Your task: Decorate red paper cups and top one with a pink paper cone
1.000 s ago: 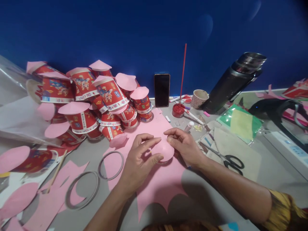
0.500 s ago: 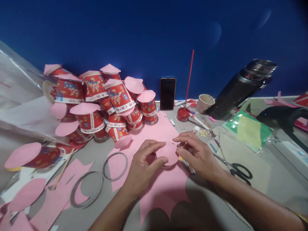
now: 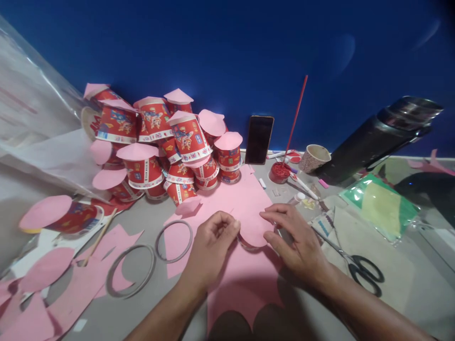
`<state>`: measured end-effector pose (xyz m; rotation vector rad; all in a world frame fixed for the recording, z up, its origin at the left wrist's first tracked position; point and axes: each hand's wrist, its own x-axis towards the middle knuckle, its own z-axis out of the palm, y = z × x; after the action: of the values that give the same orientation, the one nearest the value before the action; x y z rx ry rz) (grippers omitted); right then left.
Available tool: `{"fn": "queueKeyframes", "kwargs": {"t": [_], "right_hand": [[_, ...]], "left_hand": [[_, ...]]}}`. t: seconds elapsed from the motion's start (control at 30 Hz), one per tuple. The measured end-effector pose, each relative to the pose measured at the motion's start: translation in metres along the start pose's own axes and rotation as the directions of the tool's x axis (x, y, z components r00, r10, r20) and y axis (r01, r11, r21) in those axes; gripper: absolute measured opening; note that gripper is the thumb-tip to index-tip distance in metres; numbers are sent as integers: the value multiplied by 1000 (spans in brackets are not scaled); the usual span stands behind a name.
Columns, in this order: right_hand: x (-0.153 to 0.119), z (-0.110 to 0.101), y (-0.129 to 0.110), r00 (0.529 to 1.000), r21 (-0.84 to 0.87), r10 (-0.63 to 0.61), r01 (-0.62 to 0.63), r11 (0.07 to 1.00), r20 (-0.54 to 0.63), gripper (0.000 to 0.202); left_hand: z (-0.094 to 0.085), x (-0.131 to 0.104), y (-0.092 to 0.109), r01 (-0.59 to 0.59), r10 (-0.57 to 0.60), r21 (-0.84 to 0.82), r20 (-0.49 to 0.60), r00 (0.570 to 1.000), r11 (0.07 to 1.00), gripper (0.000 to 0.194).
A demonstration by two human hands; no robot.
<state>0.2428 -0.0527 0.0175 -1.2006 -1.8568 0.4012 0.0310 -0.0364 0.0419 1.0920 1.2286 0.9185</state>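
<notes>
A round pink paper piece [image 3: 253,231] lies over a round object whose rim shows at its lower edge, on a large pink sheet [image 3: 234,279]. At its left side is my left hand [image 3: 213,246], thumb and index finger pressed together; whatever they pinch is too small to make out. My right hand [image 3: 298,241] is on the other side, thumb and fingers apart, the fingertips near the paper's right edge. Two grey rings [image 3: 174,259] lie left of my left hand. Scissors with black handles [image 3: 364,267] rest to the right.
Red paper cups [image 3: 144,171] with pink paper tops are piled at the back left. A phone [image 3: 259,139] leans on the blue wall. A red pot [image 3: 279,173] with a stick, a small cup [image 3: 314,158] and a black flask [image 3: 377,137] stand at the back right.
My left thumb and index finger have closed together and sit off the paper's left edge. My right hand's fingers remain apart. The whole view has shifted a little.
</notes>
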Motion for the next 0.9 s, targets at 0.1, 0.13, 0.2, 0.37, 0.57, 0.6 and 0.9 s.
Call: {"fn": "queueKeyframes", "kwargs": {"t": [0.1, 0.13, 0.2, 0.37, 0.57, 0.6, 0.9], "right_hand": [[0, 1, -1, 1000, 11, 3, -3, 1000, 1, 26], [1, 1, -1, 1000, 13, 4, -4, 1000, 1, 26], [1, 0, -1, 1000, 12, 10, -10, 1000, 3, 26], [2, 0, -1, 1000, 7, 5, -5, 1000, 4, 25], [5, -1, -2, 1000, 6, -2, 2, 1000, 21, 25], [5, -1, -2, 1000, 11, 2, -3, 1000, 27, 26], [5, -1, -1, 998, 73, 36, -39, 997, 41, 26]], "left_hand": [[-1, 1, 4, 129, -117, -120, 98, 988, 984, 37], [-1, 1, 5, 157, -141, -142, 113, 984, 977, 37], [0, 2, 5, 189, -170, -158, 125, 977, 969, 37], [-1, 3, 2, 247, -219, -175, 164, 962, 953, 37], [-2, 6, 0, 253, -215, -190, 198, 956, 949, 36], [-2, 6, 0, 253, -213, -195, 202, 956, 948, 36], [-5, 6, 1, 25, -25, 12, 4, 1000, 1000, 21]]}}
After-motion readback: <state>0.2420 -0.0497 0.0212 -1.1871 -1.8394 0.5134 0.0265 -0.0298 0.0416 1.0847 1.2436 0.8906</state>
